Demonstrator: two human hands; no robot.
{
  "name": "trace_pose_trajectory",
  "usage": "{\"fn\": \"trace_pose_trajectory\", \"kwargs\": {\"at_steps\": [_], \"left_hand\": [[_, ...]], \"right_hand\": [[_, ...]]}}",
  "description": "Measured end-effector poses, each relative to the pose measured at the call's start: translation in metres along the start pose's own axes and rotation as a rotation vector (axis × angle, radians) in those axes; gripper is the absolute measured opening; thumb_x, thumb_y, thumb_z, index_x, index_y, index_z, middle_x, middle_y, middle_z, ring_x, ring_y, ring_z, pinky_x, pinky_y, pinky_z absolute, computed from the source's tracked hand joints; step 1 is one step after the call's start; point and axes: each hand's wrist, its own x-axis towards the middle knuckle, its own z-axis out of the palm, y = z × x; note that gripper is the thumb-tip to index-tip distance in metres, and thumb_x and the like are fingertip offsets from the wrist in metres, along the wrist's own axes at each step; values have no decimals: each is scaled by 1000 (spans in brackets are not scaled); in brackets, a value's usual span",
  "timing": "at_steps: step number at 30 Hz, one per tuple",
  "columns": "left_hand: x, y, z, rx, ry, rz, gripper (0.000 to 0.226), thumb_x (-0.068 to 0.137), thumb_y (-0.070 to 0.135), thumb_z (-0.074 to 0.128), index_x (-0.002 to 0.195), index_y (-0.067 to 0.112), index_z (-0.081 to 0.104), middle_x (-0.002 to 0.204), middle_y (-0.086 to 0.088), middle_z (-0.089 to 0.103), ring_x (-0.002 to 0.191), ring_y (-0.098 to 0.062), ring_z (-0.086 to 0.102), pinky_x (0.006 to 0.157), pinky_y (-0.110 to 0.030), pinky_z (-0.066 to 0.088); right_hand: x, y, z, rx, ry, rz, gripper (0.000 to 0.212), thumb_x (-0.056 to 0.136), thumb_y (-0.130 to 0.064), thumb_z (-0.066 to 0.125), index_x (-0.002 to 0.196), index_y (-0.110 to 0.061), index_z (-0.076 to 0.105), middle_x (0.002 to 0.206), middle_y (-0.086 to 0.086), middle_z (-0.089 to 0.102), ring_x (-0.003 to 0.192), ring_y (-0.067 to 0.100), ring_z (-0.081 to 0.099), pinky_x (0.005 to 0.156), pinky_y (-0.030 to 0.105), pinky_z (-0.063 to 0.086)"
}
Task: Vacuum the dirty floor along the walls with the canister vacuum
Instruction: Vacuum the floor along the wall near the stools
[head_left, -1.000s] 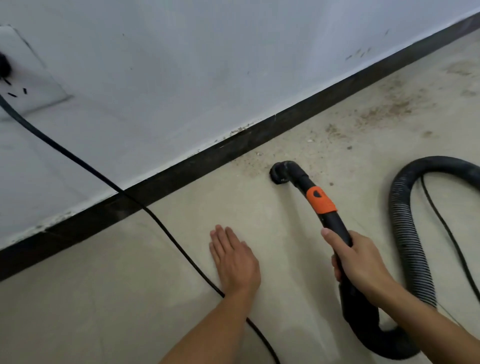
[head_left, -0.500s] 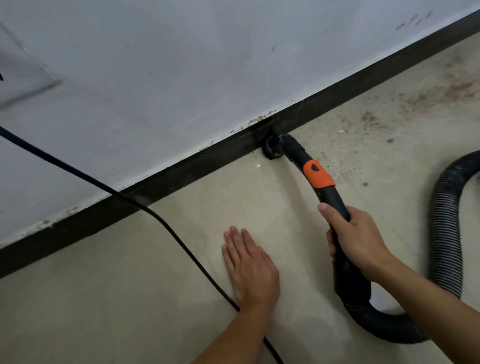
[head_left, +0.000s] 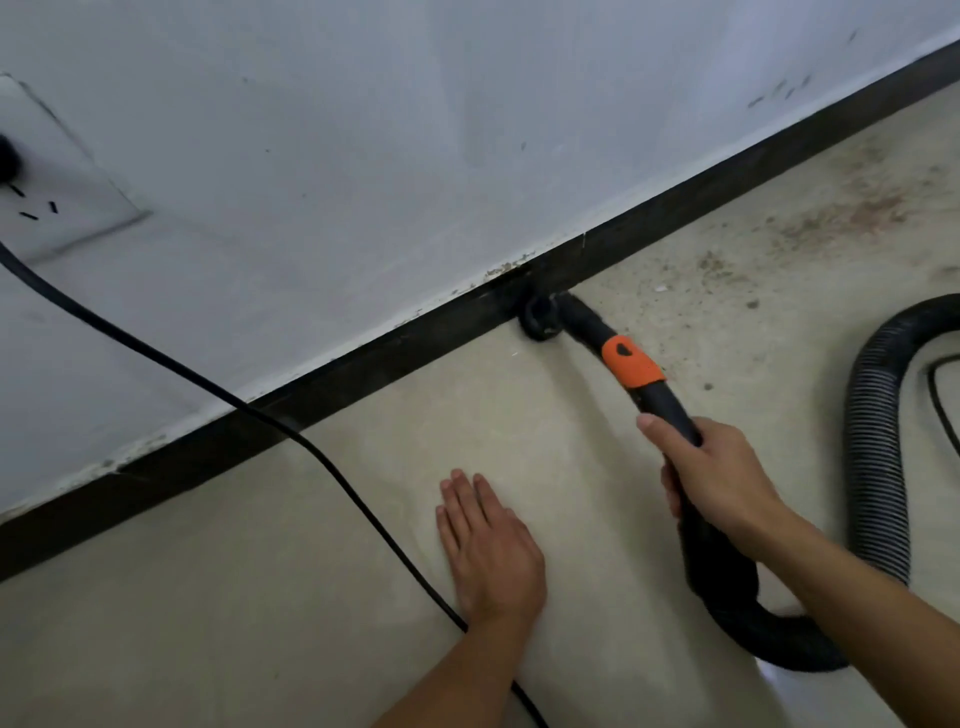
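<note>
The right hand (head_left: 719, 480) is closed around the black vacuum wand (head_left: 660, 400), and its nozzle (head_left: 540, 317) touches the dark baseboard (head_left: 363, 358) at the far wall. The left hand (head_left: 491, 551) lies flat and spread on the floor (head_left: 260, 597), holding nothing. Dirt (head_left: 810, 228) lies to the right.

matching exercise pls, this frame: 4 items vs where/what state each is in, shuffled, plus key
Items
1. left hand
2. right hand
3. nozzle
4. power cord

States
A. pressed against the black baseboard
B. wrapped around the black vacuum wand, below its orange collar
C. flat on the floor, palm down, holding nothing
D. runs from the wall outlet down across the floor, passing under the left forearm

Pairs: 1-C, 2-B, 3-A, 4-D
</note>
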Motion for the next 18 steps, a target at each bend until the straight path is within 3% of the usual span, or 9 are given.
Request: {"fn": "trace_pose_trajectory", "kwargs": {"at_steps": [4, 7, 10, 14, 16, 18], "left_hand": [[-1, -2, 4, -8, -5, 0, 57, 89, 24, 28, 132, -3, 54, 143, -23, 46, 134, -37, 42, 112, -50, 33], [-3, -2, 3, -22, -8, 16, 54, 91, 23, 31, 132, -3, 54, 144, -22, 46, 135, -36, 42, 114, -47, 26], [0, -6, 1, -42, -15, 66, 50, 94, 22, 40, 138, -1, 47, 149, -21, 40, 139, -34, 36, 117, -45, 22], [-9, -33, -3, -8, -78, 141, 55, 102, 28, 32, 150, 2, 27, 159, -15, 18, 148, -27, 12, 119, -37, -1], [-16, -43, -10, -3, -79, 80, 53, 102, 26, 31, 149, 1, 29, 159, -15, 19, 148, -28, 11, 118, -36, -1], [-25, -52, -15, 2, -58, 27, 50, 100, 22, 34, 144, -2, 37, 155, -19, 28, 146, -32, 21, 118, -40, 10]], "right_hand": [[13, -18, -18, 352, 54, 54, 45, 84, -53, 68, 79, -11, 53, 49, 9, 54, 38, 24, 49, 43, 34, 46], [6, -29, -5, 382, 37, -7, 43, 86, -52, 67, 78, -12, 53, 49, 7, 54, 38, 23, 49, 42, 33, 46], [-8, -35, 14, 299, 36, -67, 40, 90, -48, 65, 77, -12, 53, 48, 5, 55, 38, 24, 51, 42, 33, 45], [-47, -33, 53, 45, -119, -154, 47, 82, -61, 63, 78, -15, 55, 50, 4, 60, 40, 22, 58, 44, 35, 48], [-60, -37, 73, -114, -181, -200, 56, 72, -75, 55, 79, -20, 55, 59, 5, 63, 51, 26, 63, 51, 39, 53], [-56, -38, 81, -205, -177, -230, 58, 69, -80, 50, 80, -23, 54, 65, 4, 64, 58, 29, 64, 57, 43, 56]]}}
